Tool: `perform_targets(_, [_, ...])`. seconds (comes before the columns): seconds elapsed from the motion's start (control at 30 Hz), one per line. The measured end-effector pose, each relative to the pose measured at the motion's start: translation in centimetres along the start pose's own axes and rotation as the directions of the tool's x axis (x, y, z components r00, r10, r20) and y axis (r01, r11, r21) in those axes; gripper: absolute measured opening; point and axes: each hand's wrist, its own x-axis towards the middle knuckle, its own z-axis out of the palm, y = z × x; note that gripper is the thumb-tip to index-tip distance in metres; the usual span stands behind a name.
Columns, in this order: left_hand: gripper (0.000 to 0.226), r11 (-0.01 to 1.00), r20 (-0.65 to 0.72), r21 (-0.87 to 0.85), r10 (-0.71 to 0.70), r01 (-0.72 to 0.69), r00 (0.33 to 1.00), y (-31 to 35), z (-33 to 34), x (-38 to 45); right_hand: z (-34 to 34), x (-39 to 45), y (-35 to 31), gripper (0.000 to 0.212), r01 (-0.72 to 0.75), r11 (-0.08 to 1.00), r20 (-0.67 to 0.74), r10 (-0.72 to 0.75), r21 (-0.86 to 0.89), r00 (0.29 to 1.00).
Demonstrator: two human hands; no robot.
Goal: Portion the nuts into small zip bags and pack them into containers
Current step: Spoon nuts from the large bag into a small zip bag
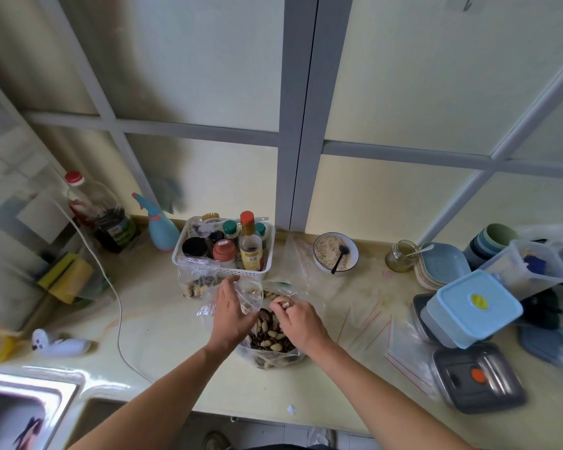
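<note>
Filling step, frame centre: left hand (229, 315) grips an open small zip bag (249, 295); right hand (294, 316) pinches peanuts (285, 303) above the bulk nut bag (273, 344). Next, probably, dropping them inside.

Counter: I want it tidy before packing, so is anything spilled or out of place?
No nuts look spilled. One small white scrap lies alone near the counter's front edge, and empty zip bags lie scattered loosely.

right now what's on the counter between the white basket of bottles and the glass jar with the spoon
In the head view, a white bowl of pale crumbs with a black spoon in it, beside an empty zip bag.
</note>
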Motion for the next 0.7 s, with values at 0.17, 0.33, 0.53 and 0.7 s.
perform_targets(0.17, [0.08,1.0,-0.004,0.003,0.013,-0.013,1.0,0.0,0.1,0.3,0.1,0.2,0.4,0.037,-0.368,0.895,0.063,0.365,0.251,0.929])
perform_targets(0.33, [0.08,0.998,0.024,0.036,0.042,-0.043,0.999,0.1,0.3,0.4,-0.4,0.3,1.3,0.033,-0.57,0.638,0.141,0.593,0.518,0.792])
perform_targets(0.53, [0.094,0.998,0.062,0.045,0.047,-0.05,0.997,-0.1,0.6,0.3,-2.6,0.2,2.8,0.038,-0.582,0.574,0.106,0.653,0.576,0.75])
perform_targets(0.7, [0.087,0.994,0.071,0.084,0.061,-0.067,0.996,-0.1,0.8,0.4,-5.6,0.0,3.8,0.044,-0.558,0.633,0.009,0.657,0.536,0.753])
